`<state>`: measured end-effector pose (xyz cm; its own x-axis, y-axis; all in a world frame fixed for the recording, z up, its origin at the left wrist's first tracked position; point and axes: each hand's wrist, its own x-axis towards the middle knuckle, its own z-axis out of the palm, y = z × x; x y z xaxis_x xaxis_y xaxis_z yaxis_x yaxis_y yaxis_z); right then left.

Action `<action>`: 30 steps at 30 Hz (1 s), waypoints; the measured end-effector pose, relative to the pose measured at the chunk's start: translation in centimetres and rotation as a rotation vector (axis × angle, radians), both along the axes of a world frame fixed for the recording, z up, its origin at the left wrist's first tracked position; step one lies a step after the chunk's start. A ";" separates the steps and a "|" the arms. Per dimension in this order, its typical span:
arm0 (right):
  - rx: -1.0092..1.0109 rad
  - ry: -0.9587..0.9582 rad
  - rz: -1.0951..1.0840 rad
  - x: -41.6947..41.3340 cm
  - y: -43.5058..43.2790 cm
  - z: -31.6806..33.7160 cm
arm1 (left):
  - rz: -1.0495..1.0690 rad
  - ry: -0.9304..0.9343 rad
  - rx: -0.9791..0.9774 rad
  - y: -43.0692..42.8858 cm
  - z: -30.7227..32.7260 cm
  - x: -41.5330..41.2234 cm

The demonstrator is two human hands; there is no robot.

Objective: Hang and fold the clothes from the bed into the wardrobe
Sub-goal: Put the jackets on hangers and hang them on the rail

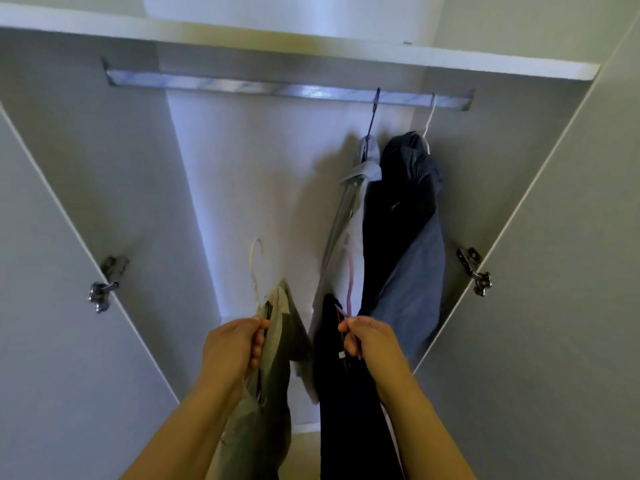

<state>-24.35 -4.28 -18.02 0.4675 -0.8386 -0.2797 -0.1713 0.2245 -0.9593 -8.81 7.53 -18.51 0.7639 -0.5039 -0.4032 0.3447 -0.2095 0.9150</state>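
Observation:
I look up into an open wardrobe with a metal rail point(242, 85) under a white shelf point(311, 46). My left hand point(230, 348) grips an olive-beige garment point(273, 368) hung on a pale yellow hanger point(255, 268), well below the rail. My right hand point(367, 339) pinches a pink hanger point(350, 271) that carries a black garment point(349, 410). On the rail's right part hang a grey shirt point(349, 202) on a dark blue hanger point(374, 109) and a dark blue garment point(408, 216) on a white hanger point(429, 116).
Both wardrobe doors stand open, the left door point(52, 306) and the right door point(571, 271), with metal hinges point(104, 285) at mid height. The left and middle stretch of the rail carries no hangers. A white box-like thing point(287, 8) sits on the shelf.

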 end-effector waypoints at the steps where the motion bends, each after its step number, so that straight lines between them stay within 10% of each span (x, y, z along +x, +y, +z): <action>1: 0.002 0.013 0.009 1.1 0.0 -0.2 | 0.001 0.010 0.000 0.1 -0.2 1.0; 30: -0.309 -0.237 -0.066 19.6 -13.2 9.4 | -0.042 -0.166 -0.257 -12.9 8.8 17.9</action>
<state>-4.75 -17.52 -8.58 0.4308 -0.8969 0.0997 0.0684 -0.0777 -0.9946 9.11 -5.39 -9.68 0.7849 -0.6058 -0.1298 0.1823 0.0256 0.9829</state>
